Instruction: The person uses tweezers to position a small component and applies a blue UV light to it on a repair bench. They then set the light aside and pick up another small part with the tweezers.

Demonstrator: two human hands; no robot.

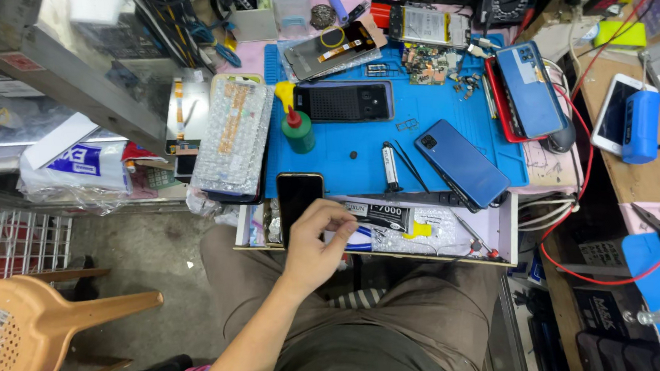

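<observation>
1. Fingers [340,226] of the left hand [319,242] are curled and pinched on a black glue tube [378,215] lying in the open drawer [507,227] at the table's near edge.
2. Right hand is out of sight, so I cannot tell how its fingers stand.
3. Black phone [297,199] lies just beside the left hand, half over the drawer's left end and the near edge of the blue mat [363,145].
4. Blue phone [461,164] lies face down near the mat's near right corner; tweezers [411,167] and a small white tube [390,166] lie beside it.
5. Green bottle [298,132] stands upright toward the mat's left edge, next to a dark phone case [344,101].
6. Bubble-wrapped pack [234,135] lies off the mat's left edge.
</observation>
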